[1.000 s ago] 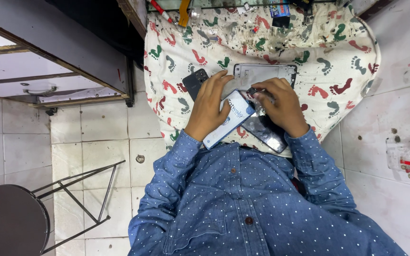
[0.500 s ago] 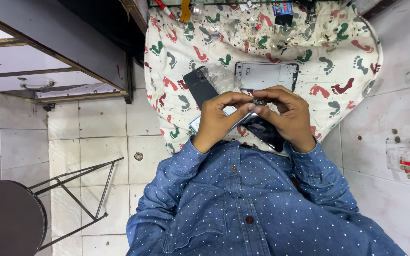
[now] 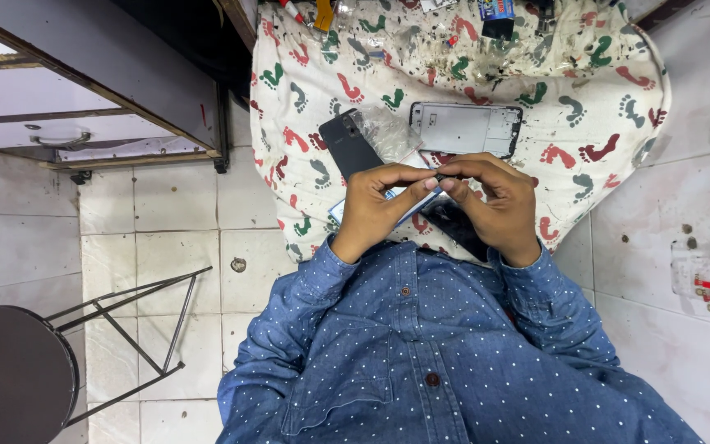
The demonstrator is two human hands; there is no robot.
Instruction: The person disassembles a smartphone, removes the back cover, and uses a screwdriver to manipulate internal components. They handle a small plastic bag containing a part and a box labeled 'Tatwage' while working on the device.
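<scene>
Evidently light and fragile, the thin part [image 3: 440,177] sits pinched between both hands' fingers [image 3: 421,182]; edges suit gripping.

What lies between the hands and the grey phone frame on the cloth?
Nothing visible does. The left hand and right hand pinch a small dark part; bare footprint cloth separates them from the phone frame.

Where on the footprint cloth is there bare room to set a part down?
Free: the cloth right of the phone frame, and the strip left of the dark phone back. Crowded: the top edge with tools, and around both hands, left hand, right hand.
</scene>
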